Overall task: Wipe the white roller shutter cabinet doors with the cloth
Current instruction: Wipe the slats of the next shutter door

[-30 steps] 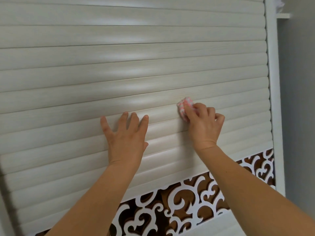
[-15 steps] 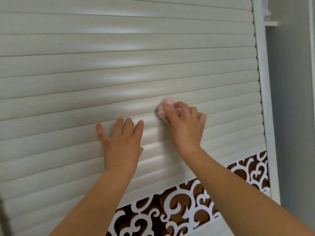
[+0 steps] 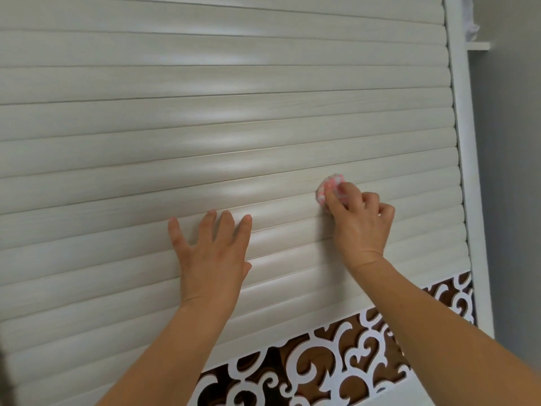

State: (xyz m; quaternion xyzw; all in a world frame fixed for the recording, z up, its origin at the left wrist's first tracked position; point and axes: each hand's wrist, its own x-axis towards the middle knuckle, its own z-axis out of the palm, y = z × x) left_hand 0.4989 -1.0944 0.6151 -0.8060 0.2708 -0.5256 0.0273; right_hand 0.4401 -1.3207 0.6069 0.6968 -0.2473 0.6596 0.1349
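The white roller shutter door [image 3: 205, 127] of horizontal slats fills most of the view. My left hand [image 3: 212, 256] lies flat against the lower slats, fingers straight and spread. To its right, my right hand [image 3: 360, 224] grips a small bunched pink-and-white cloth [image 3: 329, 187] and presses it against a slat near the door's right side. Most of the cloth is hidden under my fingers.
A white cabinet frame post [image 3: 465, 171] runs down the right edge of the shutter, with a grey wall [image 3: 512, 200] beyond it. Below the slats is a white scrollwork panel over brown backing [image 3: 336, 361]. A small white shelf [image 3: 477, 46] juts out at top right.
My right hand has slid the cloth to the right along the slat, away from my left hand. My left hand stays flat on the slats.
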